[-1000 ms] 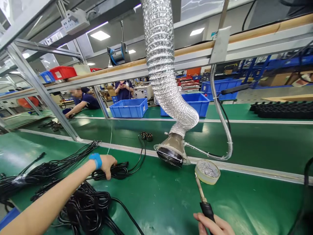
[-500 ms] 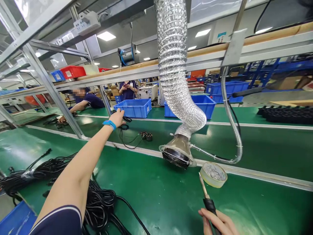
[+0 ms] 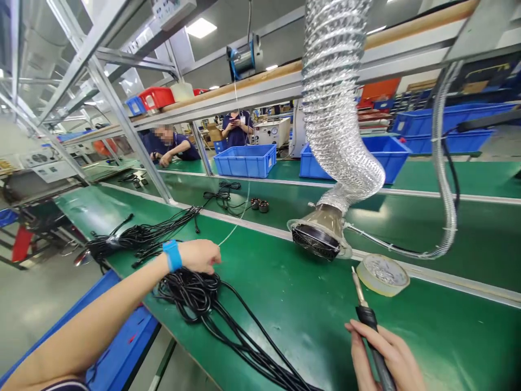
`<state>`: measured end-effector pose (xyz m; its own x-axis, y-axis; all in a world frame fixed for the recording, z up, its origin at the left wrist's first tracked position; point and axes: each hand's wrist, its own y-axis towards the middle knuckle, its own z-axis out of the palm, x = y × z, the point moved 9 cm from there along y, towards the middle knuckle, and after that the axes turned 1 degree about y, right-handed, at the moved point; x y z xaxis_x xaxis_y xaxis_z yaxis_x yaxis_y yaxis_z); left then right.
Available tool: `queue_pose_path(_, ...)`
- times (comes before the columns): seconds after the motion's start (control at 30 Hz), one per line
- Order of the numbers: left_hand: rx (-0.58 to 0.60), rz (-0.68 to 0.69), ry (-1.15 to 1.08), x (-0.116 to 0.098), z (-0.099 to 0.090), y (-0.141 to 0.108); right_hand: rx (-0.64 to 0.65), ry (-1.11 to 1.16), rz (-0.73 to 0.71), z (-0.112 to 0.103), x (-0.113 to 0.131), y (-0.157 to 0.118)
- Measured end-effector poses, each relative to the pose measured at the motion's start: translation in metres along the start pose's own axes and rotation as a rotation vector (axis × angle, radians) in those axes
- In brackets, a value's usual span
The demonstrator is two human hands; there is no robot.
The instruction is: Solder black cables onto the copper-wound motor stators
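Note:
My left hand (image 3: 201,256), with a blue wristband, is closed above a coil of black cables (image 3: 191,293). A thin strand of solder wire (image 3: 240,217) runs down from an overhead reel (image 3: 244,57) and meets its curled fingers; the fingertips are partly hidden. In my right hand (image 3: 386,353) is a soldering iron (image 3: 368,315), gripped by its black handle, tip pointing up and away. Just beyond the tip sits a round, pale yellow-rimmed tin (image 3: 383,275) with silvery bits inside. Two small round parts on cables (image 3: 259,205) lie on the belt behind.
A fume hood (image 3: 317,239) on a silver flexible duct (image 3: 334,108) hangs over the green bench. Blue bins (image 3: 245,161) stand behind the belt. More bundled cables (image 3: 142,233) lie left. A co-worker (image 3: 175,144) leans in at far left; another person (image 3: 237,128) stands behind.
My left hand has come back from the belt towards me, above the cable coil, with the solder wire now reaching it. The right hand still holds the soldering iron. The view has turned left.

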<state>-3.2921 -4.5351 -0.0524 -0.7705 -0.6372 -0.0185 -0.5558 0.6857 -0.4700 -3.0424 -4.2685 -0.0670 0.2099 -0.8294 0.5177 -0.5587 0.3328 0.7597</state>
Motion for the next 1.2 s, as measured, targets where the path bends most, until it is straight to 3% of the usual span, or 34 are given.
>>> queue_pose_path(0.1,0.036,-0.064,0.032,0.033,0.032,-0.023,-0.027,-0.001,-0.038,-0.002,0.006,0.001)
queue_pose_path(0.2,0.033,-0.081,0.011,0.052,0.054,-0.024,-0.036,-0.025,-0.067,-0.002,0.006,0.001)
queue_pose_path(0.4,0.048,-0.014,-0.051,0.065,0.064,-0.01,-0.116,-0.1,-0.085,-0.018,0.002,0.008)
queue_pose_path(0.53,0.068,0.007,-0.089,0.067,0.059,-0.006,-0.108,-0.222,-0.159,-0.036,0.009,0.016)
queue_pose_path(0.63,0.052,0.028,-0.118,0.066,0.046,-0.004,-0.05,-0.31,-0.208,-0.053,0.01,0.017)
queue_pose_path(0.8,-0.127,0.082,-0.119,0.063,0.004,0.006,0.005,-0.441,-0.299,-0.09,0.011,0.001)
queue_pose_path(0.9,-0.184,0.0,-0.012,0.061,-0.002,0.022,0.006,-0.527,-0.315,-0.111,0.01,-0.01)
queue_pose_path(0.97,-0.213,-0.103,0.141,0.053,0.002,0.031,0.008,-0.58,-0.347,-0.122,0.009,-0.017)
queue_pose_path(1.03,-0.258,-0.119,0.27,0.027,0.008,0.033,0.051,-0.637,-0.374,-0.13,0.005,-0.026)
queue_pose_path(1.1,-0.244,0.005,0.308,-0.013,0.023,0.03,0.108,-0.679,-0.363,-0.136,-0.005,-0.034)
queue_pose_path(1.2,-0.057,0.189,0.261,-0.066,0.06,0.017,0.153,-0.715,-0.289,-0.146,-0.028,-0.048)
